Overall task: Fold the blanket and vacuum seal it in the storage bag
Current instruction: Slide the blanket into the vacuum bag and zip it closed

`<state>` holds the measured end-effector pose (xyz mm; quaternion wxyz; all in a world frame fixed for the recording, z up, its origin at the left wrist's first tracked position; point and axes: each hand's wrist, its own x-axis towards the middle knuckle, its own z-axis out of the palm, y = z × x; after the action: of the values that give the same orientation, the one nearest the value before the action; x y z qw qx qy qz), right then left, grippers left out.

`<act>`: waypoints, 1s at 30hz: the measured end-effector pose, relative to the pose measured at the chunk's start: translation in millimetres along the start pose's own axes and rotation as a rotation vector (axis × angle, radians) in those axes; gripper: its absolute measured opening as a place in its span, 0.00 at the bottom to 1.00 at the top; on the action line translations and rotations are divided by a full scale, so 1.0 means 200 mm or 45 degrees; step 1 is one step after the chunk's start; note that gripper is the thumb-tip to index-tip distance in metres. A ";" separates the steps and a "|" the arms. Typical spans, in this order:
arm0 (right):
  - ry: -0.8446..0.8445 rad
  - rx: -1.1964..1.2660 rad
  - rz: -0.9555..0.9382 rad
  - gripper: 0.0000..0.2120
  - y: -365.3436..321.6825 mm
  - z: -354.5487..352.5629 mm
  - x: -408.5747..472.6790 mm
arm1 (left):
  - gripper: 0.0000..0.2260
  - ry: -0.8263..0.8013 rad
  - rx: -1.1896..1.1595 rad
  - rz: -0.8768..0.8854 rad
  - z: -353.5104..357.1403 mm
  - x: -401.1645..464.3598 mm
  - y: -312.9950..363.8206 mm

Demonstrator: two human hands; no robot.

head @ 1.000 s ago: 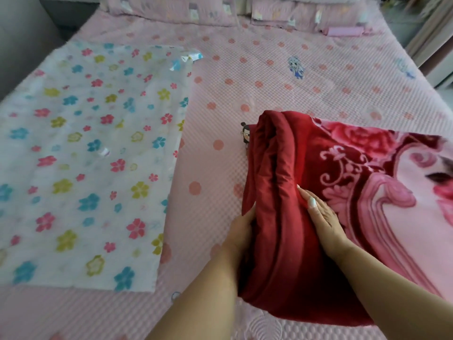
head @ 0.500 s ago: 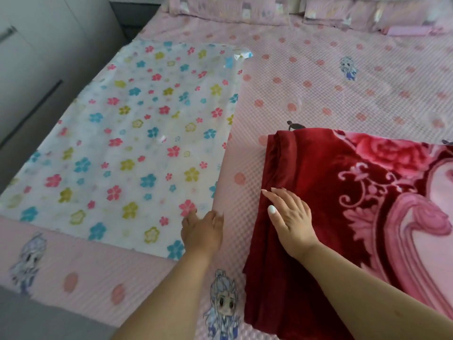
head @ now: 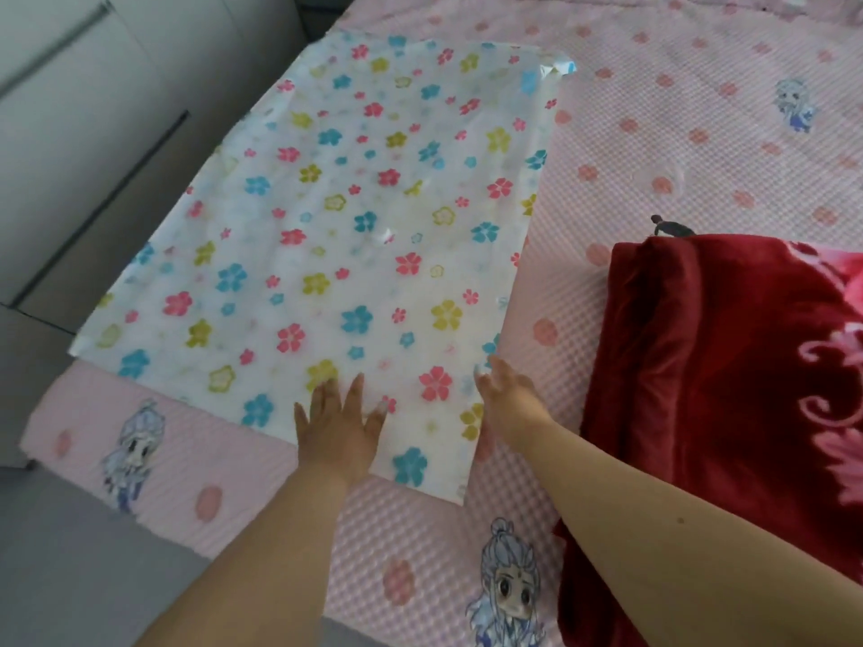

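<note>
The storage bag [head: 327, 217], white plastic with coloured flower prints, lies flat on the left half of the bed. My left hand [head: 338, 424] rests on its near edge with fingers spread. My right hand [head: 506, 399] reaches over the bag's near right edge, fingers extended; it is blurred and whether it touches the bag is unclear. The folded dark red blanket [head: 719, 389] with pink floral pattern lies to the right, apart from both hands.
The pink quilted bed cover [head: 654, 147] with cartoon figures spreads under everything. Its left edge drops to a grey floor [head: 70, 576]. White cupboard doors [head: 84, 133] stand at the far left. The bag's crinkled corner [head: 555, 70] is at the far end.
Both hands left the blanket and moved left to the bag's near edge. My view swung left, so the blanket now sits at the right edge.
</note>
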<state>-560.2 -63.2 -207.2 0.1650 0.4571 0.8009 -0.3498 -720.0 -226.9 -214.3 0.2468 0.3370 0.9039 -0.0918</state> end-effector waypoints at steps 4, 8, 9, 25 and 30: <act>0.033 0.067 0.034 0.26 -0.13 0.07 0.22 | 0.29 -0.170 0.020 -0.099 0.09 0.05 -0.31; 0.093 0.112 0.138 0.25 -0.25 0.03 0.39 | 0.30 -0.108 -0.093 -0.070 0.21 -0.01 -0.38; 0.113 0.106 0.193 0.25 -0.28 0.02 0.42 | 0.30 -0.086 -0.115 -0.081 0.23 -0.04 -0.37; 0.319 -0.396 -0.127 0.34 -0.54 0.27 0.18 | 0.28 0.191 -0.028 -0.155 0.10 0.09 -0.51; 0.001 -0.487 -0.136 0.35 -0.33 0.37 0.36 | 0.33 0.146 -0.149 -0.201 0.41 0.02 -0.54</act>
<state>-657.2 -93.9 -274.1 0.2296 0.3743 0.8760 -0.1996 -762.4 -332.9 -287.2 0.2059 0.2544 0.9441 -0.0385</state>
